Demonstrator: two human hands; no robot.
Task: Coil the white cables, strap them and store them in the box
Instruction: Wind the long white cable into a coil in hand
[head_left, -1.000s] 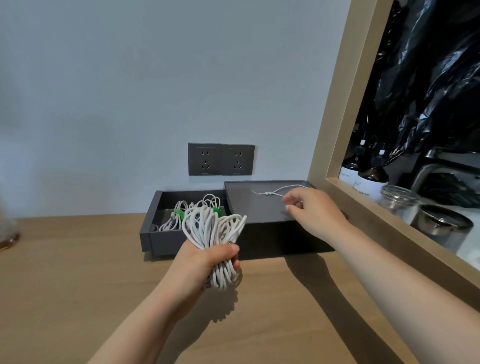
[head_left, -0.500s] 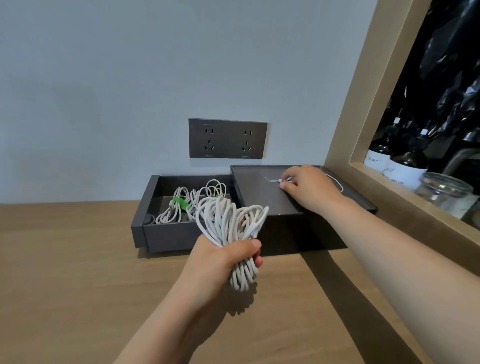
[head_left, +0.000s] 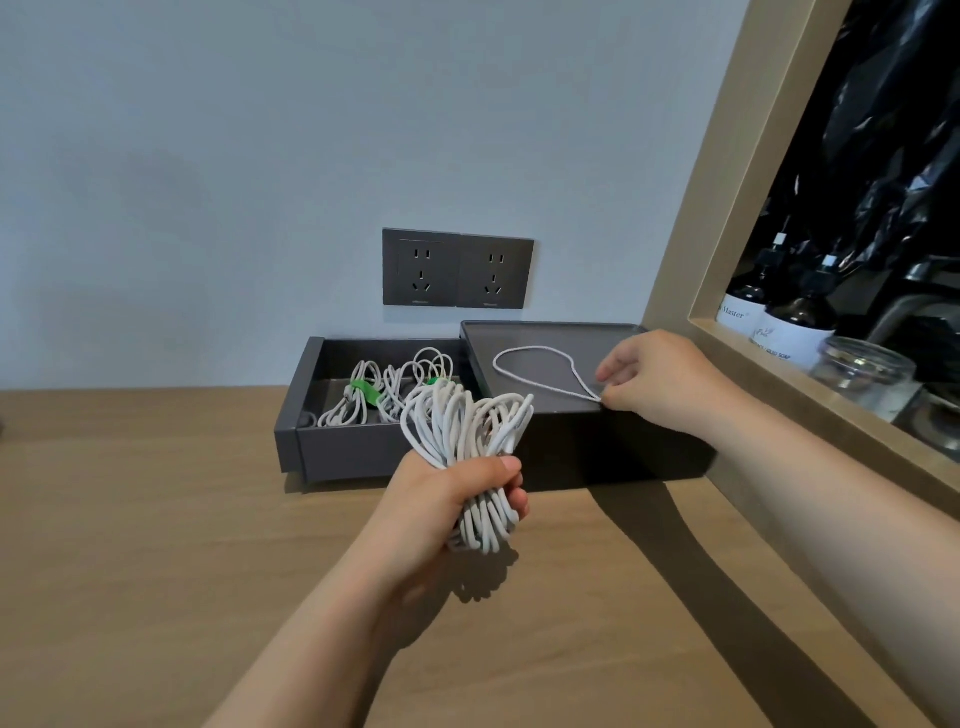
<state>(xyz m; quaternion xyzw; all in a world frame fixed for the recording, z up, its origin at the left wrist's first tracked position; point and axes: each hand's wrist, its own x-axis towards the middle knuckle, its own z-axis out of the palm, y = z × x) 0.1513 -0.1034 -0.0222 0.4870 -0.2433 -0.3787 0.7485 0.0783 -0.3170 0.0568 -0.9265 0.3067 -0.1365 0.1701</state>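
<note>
While the left hand (head_left: 447, 483) keeps its fingers (head_left: 511, 491) closed around a coiled bundle of white cable (head_left: 467, 431) above the desk (head_left: 156, 545), the right hand (head_left: 660, 379) pinches a thin white loop (head_left: 535, 366) lying on the dark lid (head_left: 550, 338). Behind the left fingers, the open box (head_left: 311, 410) holds 2 green-strapped coils (head_left: 363, 395).

Head view looks down, close, toward wall (head_left: 208, 182).

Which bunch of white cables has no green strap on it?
The big bunch squeezed in the left hand. The two smaller coils lying in the open box each wear a green strap; this one has none yet.
</note>
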